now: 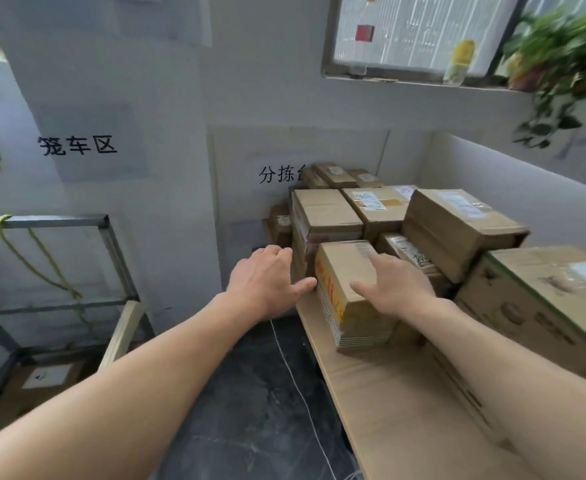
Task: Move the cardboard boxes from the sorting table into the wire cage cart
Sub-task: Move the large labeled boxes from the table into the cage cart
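Box (343, 268) under right hand (400, 289), beside left hand (263, 278)

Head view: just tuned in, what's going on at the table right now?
A person reaches for a small cardboard box at the near left edge of the sorting table. The right hand lies spread on its top; the left hand is open at its left side, thumb by the corner. The box is not yet lifted. More boxes are stacked behind it. The wire cage cart stands to the left, one box low inside.
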The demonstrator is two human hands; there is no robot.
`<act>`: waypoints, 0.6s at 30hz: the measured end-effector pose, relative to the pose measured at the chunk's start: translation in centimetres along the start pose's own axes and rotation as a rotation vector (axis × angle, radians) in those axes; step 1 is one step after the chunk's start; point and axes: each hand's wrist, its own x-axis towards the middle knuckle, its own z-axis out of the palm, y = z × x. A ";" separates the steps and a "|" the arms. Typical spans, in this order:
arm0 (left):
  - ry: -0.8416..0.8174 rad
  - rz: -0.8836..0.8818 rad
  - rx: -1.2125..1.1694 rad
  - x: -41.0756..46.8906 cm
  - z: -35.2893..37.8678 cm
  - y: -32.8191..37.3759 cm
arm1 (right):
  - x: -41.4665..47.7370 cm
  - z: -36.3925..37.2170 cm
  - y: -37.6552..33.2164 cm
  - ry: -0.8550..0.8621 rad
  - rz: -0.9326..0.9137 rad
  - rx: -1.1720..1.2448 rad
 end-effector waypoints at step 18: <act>-0.158 0.382 -0.113 11.8 9.5 28.4 | -3.0 -8.0 29.3 0.085 0.447 -0.114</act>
